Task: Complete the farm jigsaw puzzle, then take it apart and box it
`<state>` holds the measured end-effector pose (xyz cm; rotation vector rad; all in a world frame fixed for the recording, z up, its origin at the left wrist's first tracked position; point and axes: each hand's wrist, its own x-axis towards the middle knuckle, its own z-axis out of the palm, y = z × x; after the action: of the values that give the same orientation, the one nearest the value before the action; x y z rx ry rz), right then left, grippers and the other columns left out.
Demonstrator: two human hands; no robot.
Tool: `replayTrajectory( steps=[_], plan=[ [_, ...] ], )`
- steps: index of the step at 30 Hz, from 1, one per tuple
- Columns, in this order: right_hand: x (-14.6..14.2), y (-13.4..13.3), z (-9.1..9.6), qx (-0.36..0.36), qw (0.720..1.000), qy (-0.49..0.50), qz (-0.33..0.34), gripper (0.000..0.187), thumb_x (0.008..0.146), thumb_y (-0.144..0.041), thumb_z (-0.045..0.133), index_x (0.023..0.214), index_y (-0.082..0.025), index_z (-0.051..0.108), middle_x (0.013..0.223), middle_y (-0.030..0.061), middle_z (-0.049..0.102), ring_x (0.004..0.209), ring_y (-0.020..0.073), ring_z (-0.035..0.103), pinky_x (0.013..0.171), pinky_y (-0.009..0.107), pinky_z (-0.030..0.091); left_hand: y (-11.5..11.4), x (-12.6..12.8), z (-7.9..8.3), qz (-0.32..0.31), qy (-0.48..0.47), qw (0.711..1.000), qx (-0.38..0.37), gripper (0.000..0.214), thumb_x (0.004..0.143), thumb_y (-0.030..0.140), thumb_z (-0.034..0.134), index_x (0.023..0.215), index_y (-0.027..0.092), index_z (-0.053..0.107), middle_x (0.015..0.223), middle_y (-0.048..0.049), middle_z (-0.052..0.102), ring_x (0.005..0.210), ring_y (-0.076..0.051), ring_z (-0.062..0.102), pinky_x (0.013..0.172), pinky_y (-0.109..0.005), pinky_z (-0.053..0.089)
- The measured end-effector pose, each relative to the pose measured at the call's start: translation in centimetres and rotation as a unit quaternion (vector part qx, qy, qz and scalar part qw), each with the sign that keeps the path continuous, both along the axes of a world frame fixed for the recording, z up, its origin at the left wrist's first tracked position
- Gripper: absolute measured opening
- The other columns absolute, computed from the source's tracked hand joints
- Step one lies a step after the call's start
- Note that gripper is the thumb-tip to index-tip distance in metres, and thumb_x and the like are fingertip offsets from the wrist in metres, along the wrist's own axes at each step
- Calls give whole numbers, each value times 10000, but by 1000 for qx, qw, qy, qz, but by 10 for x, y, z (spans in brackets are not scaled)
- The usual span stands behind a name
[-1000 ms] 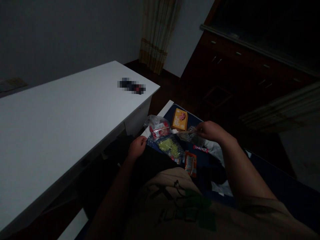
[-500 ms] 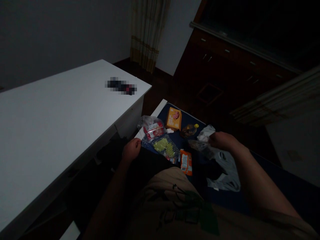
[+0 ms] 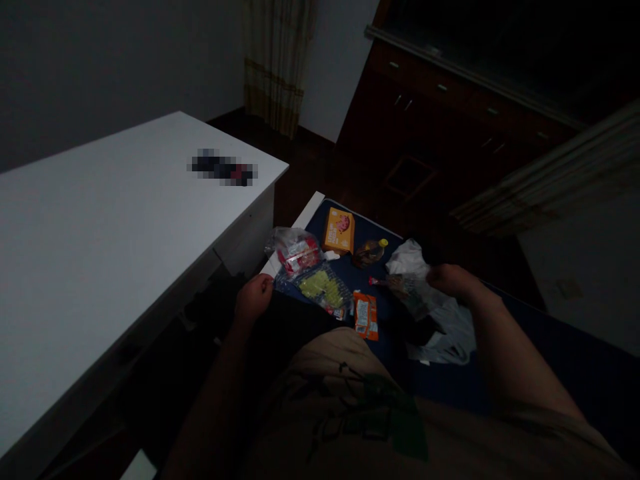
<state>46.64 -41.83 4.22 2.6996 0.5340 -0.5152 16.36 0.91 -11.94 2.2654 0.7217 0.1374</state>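
Observation:
My right hand (image 3: 453,281) is closed on a crumpled clear plastic bag (image 3: 407,291) that hangs toward a white plastic bag (image 3: 445,333) and a crumpled white wrapper (image 3: 407,259). My left hand (image 3: 254,300) rests curled by my lap, nearest a clear bag of red-and-white snacks (image 3: 293,252) and a clear pack of green food (image 3: 323,288). Nothing shows in its fingers. An orange box (image 3: 339,231), a small bottle with a yellow cap (image 3: 370,253) and an orange snack packet (image 3: 365,315) lie on a dark blue cover (image 3: 320,223).
A long white desk (image 3: 100,200) stands to my left, with a pixelated object (image 3: 223,167) on it. Dark wooden cabinets (image 3: 425,87) stand ahead on the right, and a curtain (image 3: 275,67) hangs at the back. My lap is below the items.
The view has drifted left and up. My right hand has moved right with the clear bag, leaving the bottle and the white plastic bag in plain view. My left hand stays nearly still.

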Motion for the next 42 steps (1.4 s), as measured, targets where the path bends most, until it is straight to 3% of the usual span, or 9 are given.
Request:
replayTrajectory(
  steps=[3,8,13,17,21,26,33,37,42],
  plan=[
    [5,-19,5,13,1000,23,-4,160,894,-227,586,901,-160,732,987,158,731,899,234,684,720,265,430,0,2,-2,-6,8,1000,4,221,944,285,442,1027,250,644,1085,-41,682,945,-193,619,827,-292,438],
    [16,-57,21,29,997,-30,-68,267,914,-186,555,1135,-138,696,1135,223,686,997,245,670,767,285,432,2,5,-5,-12,18,1000,15,212,935,291,455,1028,245,640,1070,-44,685,922,-202,625,784,-293,427],
    [23,-88,39,27,992,-69,-100,281,883,-135,581,1130,-85,706,1148,309,650,1017,262,669,763,323,416,2,6,-6,-11,9,1000,11,206,926,294,464,1028,245,636,1073,-38,684,932,-199,624,797,-285,429],
    [25,-95,41,63,993,-45,-88,269,858,-174,635,1099,-96,725,1132,288,667,973,254,675,765,328,411,2,4,-5,7,11,1000,-1,213,923,283,465,1040,254,640,1072,-33,686,939,-201,624,811,-296,444],
    [23,-80,26,103,993,2,-64,190,872,-232,618,965,-138,754,1013,213,719,848,239,678,732,324,426,1,1,-5,13,-4,1000,-3,218,922,279,458,1020,246,651,1072,-41,688,955,-202,629,830,-299,453],
    [13,-35,-5,153,984,83,-26,153,849,-216,594,839,-180,742,886,145,730,794,230,668,726,310,442,-1,0,-7,10,-9,1000,14,237,934,285,431,1011,228,648,1060,-49,689,949,-196,628,823,-299,454],
    [3,25,-31,179,965,166,100,163,826,-230,562,840,-170,713,835,83,716,764,199,649,710,268,437,-4,2,-5,12,6,999,31,230,939,282,429,1007,229,642,1044,-36,685,930,-186,626,828,-296,451],
    [9,32,-36,170,960,187,119,146,813,-208,577,849,-175,715,846,74,721,778,194,651,718,259,433,-5,4,-4,13,17,999,37,223,940,284,431,1000,235,640,1057,-36,681,959,-197,624,844,-308,448],
    [16,14,-34,145,972,168,77,130,818,-201,598,855,-201,723,866,75,728,797,193,660,728,257,434,-4,8,-2,6,32,999,30,220,939,294,437,1013,260,641,1076,-32,677,972,-210,629,851,-324,454]
  ],
)
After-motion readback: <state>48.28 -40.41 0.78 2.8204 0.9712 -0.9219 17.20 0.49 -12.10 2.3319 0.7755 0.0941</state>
